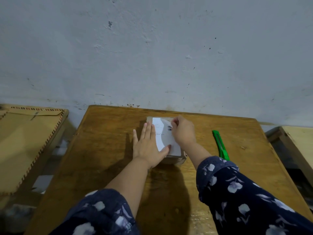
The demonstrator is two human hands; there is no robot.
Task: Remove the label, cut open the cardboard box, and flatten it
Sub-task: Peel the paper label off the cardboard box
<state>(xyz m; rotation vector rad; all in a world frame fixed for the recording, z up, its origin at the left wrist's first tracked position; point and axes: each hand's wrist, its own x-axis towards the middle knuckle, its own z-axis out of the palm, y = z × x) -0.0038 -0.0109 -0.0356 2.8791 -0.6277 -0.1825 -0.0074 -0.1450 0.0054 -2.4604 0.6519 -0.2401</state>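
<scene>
A small brown cardboard box [176,159] sits on the wooden table [105,146], near its far edge. A white label [163,133] with barcodes covers the box top. My left hand [147,146] lies flat with fingers spread on the box's left side, thumb on the label's near edge. My right hand [183,130] pinches the label's far right corner, which looks slightly lifted. A green utility knife [220,145] lies on the table to the right of the box, apart from both hands.
A grey wall rises right behind the table. A large brown envelope [25,145] rests on a stand to the left. Another wooden surface [298,141] stands at the right edge.
</scene>
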